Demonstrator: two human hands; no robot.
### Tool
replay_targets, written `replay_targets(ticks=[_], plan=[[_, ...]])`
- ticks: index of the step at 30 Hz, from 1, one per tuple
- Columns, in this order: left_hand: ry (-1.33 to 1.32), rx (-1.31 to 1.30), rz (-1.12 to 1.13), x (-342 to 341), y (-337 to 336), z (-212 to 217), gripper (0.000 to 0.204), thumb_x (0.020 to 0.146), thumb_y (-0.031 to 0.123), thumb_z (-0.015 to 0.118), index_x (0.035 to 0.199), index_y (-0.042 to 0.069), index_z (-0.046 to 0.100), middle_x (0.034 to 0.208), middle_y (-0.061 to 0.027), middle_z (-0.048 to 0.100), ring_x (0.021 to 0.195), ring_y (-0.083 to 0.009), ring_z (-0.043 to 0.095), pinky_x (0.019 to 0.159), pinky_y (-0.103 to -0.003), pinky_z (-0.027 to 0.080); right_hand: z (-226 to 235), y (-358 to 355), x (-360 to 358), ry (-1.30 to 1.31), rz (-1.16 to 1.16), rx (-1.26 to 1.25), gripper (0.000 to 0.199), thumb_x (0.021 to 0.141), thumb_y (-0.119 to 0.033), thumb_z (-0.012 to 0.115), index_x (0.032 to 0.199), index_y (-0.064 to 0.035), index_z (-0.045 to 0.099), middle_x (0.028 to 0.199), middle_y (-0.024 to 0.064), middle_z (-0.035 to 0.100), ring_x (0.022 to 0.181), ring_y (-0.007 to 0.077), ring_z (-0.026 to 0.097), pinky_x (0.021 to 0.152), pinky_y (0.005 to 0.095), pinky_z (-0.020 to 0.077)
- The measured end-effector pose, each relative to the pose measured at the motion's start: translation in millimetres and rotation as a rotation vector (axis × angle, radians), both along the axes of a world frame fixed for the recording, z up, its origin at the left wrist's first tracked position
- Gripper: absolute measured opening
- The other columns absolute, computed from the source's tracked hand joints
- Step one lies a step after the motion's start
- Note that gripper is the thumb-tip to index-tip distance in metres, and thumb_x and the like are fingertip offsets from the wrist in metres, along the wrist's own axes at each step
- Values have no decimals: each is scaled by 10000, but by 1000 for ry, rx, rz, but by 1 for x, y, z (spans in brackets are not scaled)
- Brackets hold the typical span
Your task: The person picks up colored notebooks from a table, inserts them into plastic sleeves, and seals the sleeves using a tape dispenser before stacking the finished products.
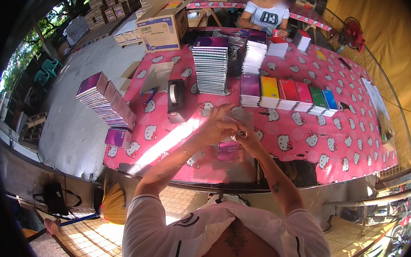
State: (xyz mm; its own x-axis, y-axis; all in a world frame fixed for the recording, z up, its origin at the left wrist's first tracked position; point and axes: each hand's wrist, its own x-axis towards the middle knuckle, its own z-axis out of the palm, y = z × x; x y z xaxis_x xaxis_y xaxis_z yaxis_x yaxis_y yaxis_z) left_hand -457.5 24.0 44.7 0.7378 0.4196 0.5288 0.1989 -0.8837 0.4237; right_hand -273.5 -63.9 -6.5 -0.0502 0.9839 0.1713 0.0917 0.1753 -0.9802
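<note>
A pink patterned table (310, 145) is carrying tall notebook stacks (211, 64), a row of coloured notebooks (288, 95) and a black tape dispenser (175, 99). Above its near edge, the left hand (215, 130) and right hand (246, 135) are together pinching a clear strip of tape (233, 122).

The person wears a white short-sleeved T-shirt (183, 233) that fills the lower middle of the frame, with thin black lines running down each shoulder and a curved black mark on the cloth at the left shoulder. The sleeves end above the elbows, so both forearms are bare. A thin bracelet (185, 151) circles the left wrist near the centre of the frame. A small dark tattoo (275, 187) sits on the right forearm, and another dark tattoo (235, 238) shows at the bottom centre.
</note>
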Motion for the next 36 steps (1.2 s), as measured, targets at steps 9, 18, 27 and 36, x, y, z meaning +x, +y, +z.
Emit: replay_targets(ticks=[9,18,27,36], plan=[[-214,-1076,-3,1,3,-14,946,864,333,773,1572,119,183,1520,-259,320,1415,-377,352,1119,-461,402,5,34,29,217,77,-253,718,878,-168,741,1501,-92,391,1349,80,534,1209,180,539,1006,324,448],[215,-265,28,-34,-15,-4,618,889,310,714,1405,34,518,1452,-156,515,1339,-302,491,1174,-477,299,51,4,30,-549,156,310,447,829,-236,782,1216,-60,642,1298,78,570,1143,272,571,1008,412,435],[155,-212,168,-26,-30,4,211,823,199,747,1000,84,731,1095,-118,716,1011,-253,690,815,-384,551,42,3,16,-607,81,391,248,809,-145,748,1013,-37,657,931,89,659,873,300,631,796,393,499],[350,-67,437,10,-28,5,292,841,263,688,1039,51,655,835,-135,710,813,-293,706,700,-393,565,44,12,5,-702,-33,236,475,791,-175,774,1205,-84,560,898,110,664,803,314,646,763,416,530]])
